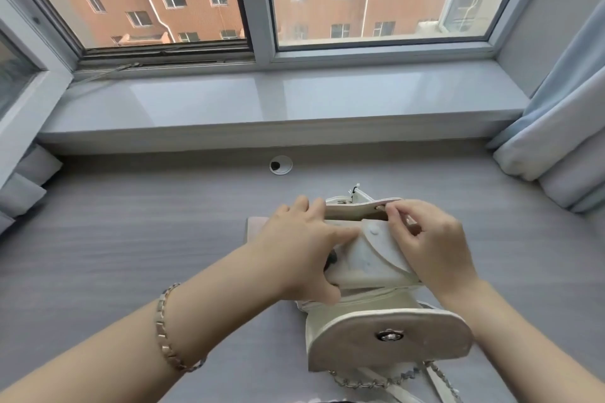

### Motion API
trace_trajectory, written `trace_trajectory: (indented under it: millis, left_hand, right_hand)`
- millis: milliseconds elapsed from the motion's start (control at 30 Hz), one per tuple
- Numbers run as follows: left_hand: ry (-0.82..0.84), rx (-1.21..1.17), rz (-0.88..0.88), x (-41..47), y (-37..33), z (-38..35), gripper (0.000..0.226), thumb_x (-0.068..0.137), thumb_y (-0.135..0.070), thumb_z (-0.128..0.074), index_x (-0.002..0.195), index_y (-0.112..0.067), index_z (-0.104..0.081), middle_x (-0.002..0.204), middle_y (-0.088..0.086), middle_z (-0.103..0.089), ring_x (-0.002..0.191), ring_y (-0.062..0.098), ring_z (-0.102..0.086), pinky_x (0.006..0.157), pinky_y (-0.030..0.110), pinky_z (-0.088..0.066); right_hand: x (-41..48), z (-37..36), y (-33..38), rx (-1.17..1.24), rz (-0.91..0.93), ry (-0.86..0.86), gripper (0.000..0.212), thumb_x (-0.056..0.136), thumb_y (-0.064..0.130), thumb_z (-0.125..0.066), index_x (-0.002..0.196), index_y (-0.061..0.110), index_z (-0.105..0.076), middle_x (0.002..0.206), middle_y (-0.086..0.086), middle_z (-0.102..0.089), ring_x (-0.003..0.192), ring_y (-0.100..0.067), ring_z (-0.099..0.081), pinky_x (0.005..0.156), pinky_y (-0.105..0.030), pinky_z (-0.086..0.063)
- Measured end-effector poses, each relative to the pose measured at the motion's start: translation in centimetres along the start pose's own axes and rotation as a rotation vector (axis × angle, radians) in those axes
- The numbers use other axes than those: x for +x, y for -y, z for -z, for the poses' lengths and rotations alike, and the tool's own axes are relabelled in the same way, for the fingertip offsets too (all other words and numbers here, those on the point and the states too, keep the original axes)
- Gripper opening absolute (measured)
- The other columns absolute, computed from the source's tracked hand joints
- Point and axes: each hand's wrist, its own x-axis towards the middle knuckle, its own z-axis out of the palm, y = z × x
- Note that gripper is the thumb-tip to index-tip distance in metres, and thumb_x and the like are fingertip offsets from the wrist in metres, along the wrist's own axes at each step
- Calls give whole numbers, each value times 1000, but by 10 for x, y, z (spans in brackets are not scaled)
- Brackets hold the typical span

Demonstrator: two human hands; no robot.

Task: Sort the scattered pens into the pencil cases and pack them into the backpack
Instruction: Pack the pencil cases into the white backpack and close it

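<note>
A cream backpack (366,311) lies on the grey desk, its flap (389,334) with a metal clasp hanging open toward me. A translucent white pencil case (370,255) with a snap flap sits in the bag's mouth. My left hand (304,249) grips the case's left end, thumb underneath. My right hand (429,245) pinches the far edge of the backpack's opening (357,209) and holds it up. A second, pale pink case (253,227) lies flat behind my left hand, mostly hidden. No loose pens are visible.
The backpack's chain strap (376,381) trails on the desk near me. A round cable grommet (281,165) sits at the desk's back. Beyond it are a grey windowsill (262,101) and a window; a curtain (563,141) hangs at right.
</note>
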Motion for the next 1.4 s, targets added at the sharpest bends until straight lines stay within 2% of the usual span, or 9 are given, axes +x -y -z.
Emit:
trace_trajectory:
  millis: [100,233,433,600,700,800,933,1167,1400]
  left_hand:
    - [46,54,22,4,5,-8,54,67,-46,-64,118,-36,-49,91,1,-29,86,22,-27,72,32,-28]
    - [7,-116,67,13,0,-15,57,65,-44,-65,119,-38,-49,92,-1,-32,89,22,-30,78,32,-34]
    - [-35,-167,60,33,-23,-16,50,66,-42,-65,114,-31,-57,92,2,-36,92,23,-36,79,32,-34]
    - [-94,-73,-1,39,-35,-33,53,61,-41,-67,112,-28,-59,111,11,-49,105,30,-43,84,35,-37]
    - [-208,-41,1,31,-28,-45,50,43,-46,-65,87,-22,-66,82,5,-58,79,29,-57,65,29,-46]
    - [-314,-40,-8,23,-25,-51,45,41,-44,-62,77,-17,-63,76,2,-60,71,26,-57,62,28,-45]
    - [-406,61,-80,16,-17,-51,61,40,-33,-69,97,-12,-64,94,3,-64,87,26,-55,78,32,-35]
    - [-413,74,-130,11,-11,-52,76,38,-32,-75,109,-7,-64,103,3,-66,96,23,-44,85,33,-35]
    - [-448,115,-174,11,-18,-54,66,42,-27,-74,105,-7,-65,100,4,-66,87,25,-51,84,35,-36]
  right_hand:
    - [-1,8,-17,-40,-112,3,18,84,22,-59,93,10,-69,96,-5,-69,91,-22,-63,76,-24,-45]
    - [-3,14,-27,257,-625,425,46,82,30,-66,125,19,-51,106,-1,-61,95,-16,-57,82,-26,-40]
    - [2,21,-30,172,-454,339,18,84,18,-64,100,13,-71,88,2,-71,86,-14,-63,73,-22,-43]
    - [-1,20,-25,128,-419,266,19,80,12,-69,99,12,-71,88,0,-70,83,-11,-61,73,-17,-43]
    - [-2,21,-17,46,-44,149,23,77,11,-67,99,10,-70,92,2,-63,90,-12,-54,81,-13,-39]
    - [0,21,-14,68,211,303,26,75,6,-62,100,9,-69,93,5,-61,90,-10,-49,84,-11,-36]
    - [6,20,-24,-54,199,546,44,78,11,-69,121,16,-59,118,8,-58,103,-9,-37,94,-12,-23]
    - [15,20,-34,111,267,486,8,63,14,-74,69,19,-71,83,9,-63,81,-6,-44,79,-7,-36]
    - [9,17,-37,172,264,354,8,69,24,-70,65,18,-73,84,11,-63,80,-9,-48,78,-14,-40]
